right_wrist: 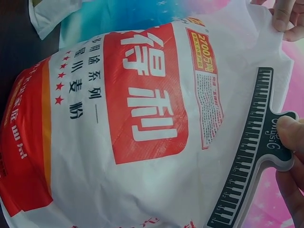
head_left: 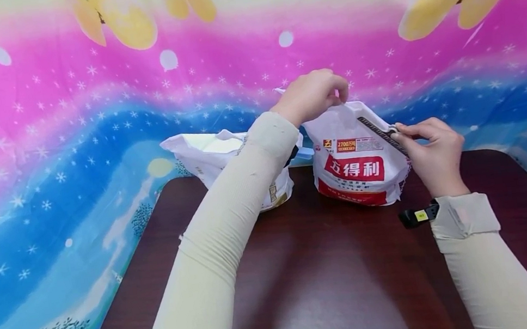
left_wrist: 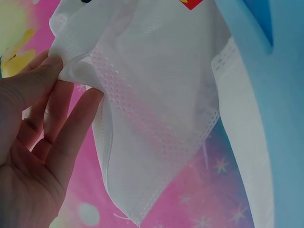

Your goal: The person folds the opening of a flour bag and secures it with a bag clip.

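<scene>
A white flour bag [head_left: 353,127] with red panels and printed characters stands upright on the table. My left hand [head_left: 316,92] pinches the bag's top edge between thumb and fingers, seen close in the left wrist view, where the white corner hangs below. A dark bag clip [right_wrist: 244,156] printed with piano keys lies slantwise across the bag's upper right corner. My right hand [head_left: 435,151] pinches the clip's handle between thumb and fingers. In the right wrist view, the left hand [right_wrist: 285,19] holds the bag's far corner.
Left of the flour bag stands a second white bag [head_left: 199,145], partly hidden behind my left sleeve. Between the bags shows a light blue plastic object [head_left: 305,153]. Both bags are near the far edge of the dark wooden table [head_left: 328,288], before a patterned cloth backdrop [head_left: 68,139].
</scene>
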Motion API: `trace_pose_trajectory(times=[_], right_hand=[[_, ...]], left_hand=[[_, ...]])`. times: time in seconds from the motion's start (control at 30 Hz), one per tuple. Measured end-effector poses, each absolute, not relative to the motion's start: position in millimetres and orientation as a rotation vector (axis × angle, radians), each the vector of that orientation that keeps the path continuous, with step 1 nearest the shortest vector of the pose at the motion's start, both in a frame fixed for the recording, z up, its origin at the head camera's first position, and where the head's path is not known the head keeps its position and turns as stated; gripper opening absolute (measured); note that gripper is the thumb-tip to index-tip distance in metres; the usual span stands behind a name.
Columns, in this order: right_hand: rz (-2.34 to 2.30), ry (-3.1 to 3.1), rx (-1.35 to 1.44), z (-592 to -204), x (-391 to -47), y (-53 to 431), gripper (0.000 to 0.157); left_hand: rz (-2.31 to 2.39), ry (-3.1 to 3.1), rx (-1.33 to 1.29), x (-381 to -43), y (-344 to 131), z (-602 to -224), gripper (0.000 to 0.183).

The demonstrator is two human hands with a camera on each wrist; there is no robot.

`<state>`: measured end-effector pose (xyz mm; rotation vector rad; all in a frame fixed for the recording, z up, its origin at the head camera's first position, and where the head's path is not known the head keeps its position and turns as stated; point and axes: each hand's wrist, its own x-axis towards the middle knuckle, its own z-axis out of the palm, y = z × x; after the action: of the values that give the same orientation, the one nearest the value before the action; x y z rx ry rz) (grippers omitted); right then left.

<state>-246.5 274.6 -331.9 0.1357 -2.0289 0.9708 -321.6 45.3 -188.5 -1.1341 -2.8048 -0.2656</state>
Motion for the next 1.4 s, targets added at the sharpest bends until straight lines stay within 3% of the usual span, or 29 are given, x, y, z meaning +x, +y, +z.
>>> trace_pose_trajectory(times=[1.4], right_hand=[[0.877, -2.09, 0.195, -339.6, -242.7, 277.0, 0.038]], left_hand=[[-0.203, -2.799, -0.985, -314.1, 52.0, -198.1, 0.025]])
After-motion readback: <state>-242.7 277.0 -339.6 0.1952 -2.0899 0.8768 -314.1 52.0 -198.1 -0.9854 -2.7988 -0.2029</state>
